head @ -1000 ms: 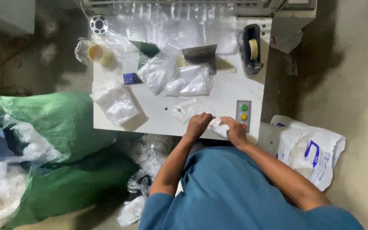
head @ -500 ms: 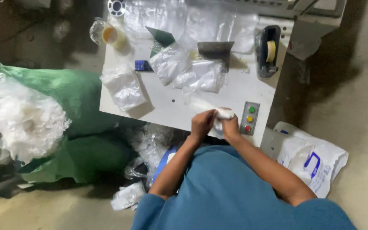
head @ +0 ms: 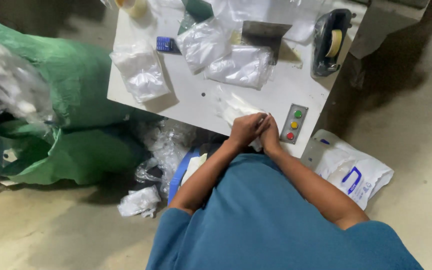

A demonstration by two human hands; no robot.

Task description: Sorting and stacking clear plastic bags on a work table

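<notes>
My left hand (head: 245,129) and my right hand (head: 271,136) are pressed close together at the near edge of the white table (head: 191,102). Both close on a small white soft piece (head: 256,145), which shows only a little under my fingers. A clear thin bag with white material (head: 233,106) lies flat on the table just beyond my left hand, touching it. My blue sleeves fill the lower part of the view.
A panel with green, yellow and red buttons (head: 293,124) sits right of my hands. Further back lie bagged white packets (head: 243,66), a tape dispenser (head: 328,42) and a blue object (head: 167,45). Green sacks (head: 71,75) stand left, a white printed bag (head: 353,170) lies right.
My hands have come lower and closer together at the table edge, covering the white piece that showed between them before. The view has moved nearer to the table.
</notes>
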